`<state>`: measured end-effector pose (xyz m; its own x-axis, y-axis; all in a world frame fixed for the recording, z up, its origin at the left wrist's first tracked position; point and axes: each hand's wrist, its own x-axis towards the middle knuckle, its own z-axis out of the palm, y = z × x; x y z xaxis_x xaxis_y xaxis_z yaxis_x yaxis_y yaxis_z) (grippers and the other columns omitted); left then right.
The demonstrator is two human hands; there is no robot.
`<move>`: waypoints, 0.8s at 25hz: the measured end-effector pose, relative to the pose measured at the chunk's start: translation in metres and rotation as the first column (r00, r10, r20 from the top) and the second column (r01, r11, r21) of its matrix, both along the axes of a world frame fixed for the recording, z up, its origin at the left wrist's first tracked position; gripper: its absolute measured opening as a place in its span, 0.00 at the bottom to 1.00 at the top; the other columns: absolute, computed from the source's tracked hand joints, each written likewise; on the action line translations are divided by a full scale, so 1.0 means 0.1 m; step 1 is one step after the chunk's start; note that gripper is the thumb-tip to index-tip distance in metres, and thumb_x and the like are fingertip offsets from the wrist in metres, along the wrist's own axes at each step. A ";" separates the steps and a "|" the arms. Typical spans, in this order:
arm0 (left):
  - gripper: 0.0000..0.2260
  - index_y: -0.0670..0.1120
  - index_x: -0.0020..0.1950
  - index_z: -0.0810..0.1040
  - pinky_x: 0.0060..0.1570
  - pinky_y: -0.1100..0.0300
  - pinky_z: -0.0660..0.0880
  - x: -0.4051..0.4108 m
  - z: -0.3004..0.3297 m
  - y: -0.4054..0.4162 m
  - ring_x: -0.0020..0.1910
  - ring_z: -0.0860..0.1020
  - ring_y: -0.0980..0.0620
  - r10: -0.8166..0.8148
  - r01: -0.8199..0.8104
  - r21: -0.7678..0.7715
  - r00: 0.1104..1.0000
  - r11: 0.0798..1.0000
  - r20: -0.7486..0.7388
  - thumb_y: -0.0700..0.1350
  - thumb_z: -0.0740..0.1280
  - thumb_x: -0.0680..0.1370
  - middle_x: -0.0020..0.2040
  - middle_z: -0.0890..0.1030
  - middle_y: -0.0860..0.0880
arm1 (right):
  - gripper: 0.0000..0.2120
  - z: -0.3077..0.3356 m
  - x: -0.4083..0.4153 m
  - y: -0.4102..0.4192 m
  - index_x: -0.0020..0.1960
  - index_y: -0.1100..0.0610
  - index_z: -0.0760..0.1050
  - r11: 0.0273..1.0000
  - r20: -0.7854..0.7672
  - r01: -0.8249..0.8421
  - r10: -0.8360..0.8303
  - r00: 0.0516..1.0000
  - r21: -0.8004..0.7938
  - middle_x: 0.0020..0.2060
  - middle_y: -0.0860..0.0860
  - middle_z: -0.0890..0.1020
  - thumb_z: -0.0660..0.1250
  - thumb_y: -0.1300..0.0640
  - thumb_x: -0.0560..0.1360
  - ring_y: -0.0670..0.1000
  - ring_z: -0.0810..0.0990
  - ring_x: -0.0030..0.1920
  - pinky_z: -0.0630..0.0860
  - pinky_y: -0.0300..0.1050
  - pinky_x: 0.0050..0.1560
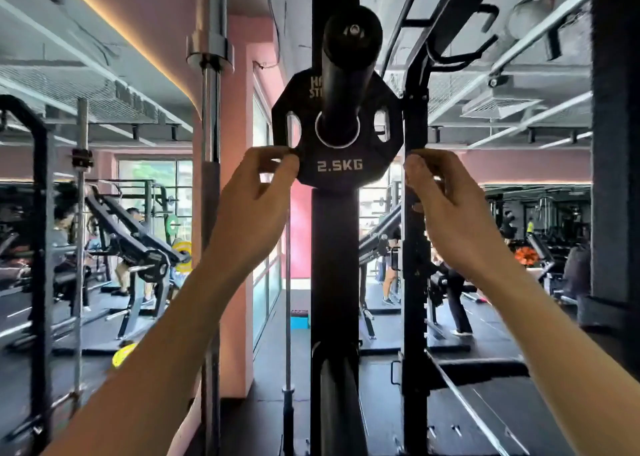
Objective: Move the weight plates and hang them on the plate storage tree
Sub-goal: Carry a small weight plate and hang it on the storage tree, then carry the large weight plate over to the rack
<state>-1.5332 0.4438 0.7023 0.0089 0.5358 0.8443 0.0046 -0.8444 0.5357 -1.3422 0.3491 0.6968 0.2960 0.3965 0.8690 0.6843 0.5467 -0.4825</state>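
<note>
Head view: plate (337, 168) marked 2.5KG sits threaded on the tree's peg (341, 75), against the post (334, 265). Left hand (258, 192) pinches its lower-left edge; right hand (440, 192) has fingers curled just beside it, contact unclear. Push it fully home, then let go evenly.

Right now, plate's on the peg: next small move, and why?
Probably let go and draw both hands back. The 2.5KG plate already hangs with the storage peg through its hole; left hand barely pinches its edge, right hand seems just off it.
</note>
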 end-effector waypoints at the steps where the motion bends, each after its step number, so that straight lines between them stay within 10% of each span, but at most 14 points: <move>1: 0.03 0.62 0.50 0.75 0.55 0.49 0.78 -0.07 -0.13 -0.16 0.50 0.81 0.55 -0.026 0.026 -0.009 1.000 1.000 -0.001 0.55 0.63 0.79 0.50 0.81 0.61 | 0.10 -0.13 -0.06 -0.13 0.57 0.44 0.74 1.000 -0.012 -0.016 0.016 1.000 -0.005 0.51 0.37 0.79 0.59 0.42 0.80 0.39 0.78 0.53 0.75 0.49 0.61; 6: 0.09 0.58 0.50 0.77 0.55 0.48 0.76 -0.50 -0.94 -0.83 0.53 0.81 0.54 -0.127 0.122 -0.085 0.990 0.989 -0.062 0.59 0.62 0.75 0.51 0.82 0.57 | 0.04 -0.98 -0.44 -0.80 0.51 0.40 0.74 0.994 -0.071 -0.041 0.033 0.997 -0.103 0.47 0.34 0.81 0.61 0.44 0.80 0.36 0.78 0.44 0.75 0.41 0.48; 20: 0.04 0.51 0.53 0.77 0.43 0.72 0.71 -1.03 -3.57 -2.58 0.44 0.77 0.66 -0.400 0.172 -0.628 0.884 0.759 -0.241 0.48 0.65 0.80 0.46 0.80 0.57 | 0.11 -3.59 -1.12 -3.16 0.53 0.45 0.78 0.847 -0.436 0.023 -0.297 0.850 -0.532 0.52 0.46 0.83 0.61 0.42 0.79 0.49 0.81 0.55 0.77 0.53 0.58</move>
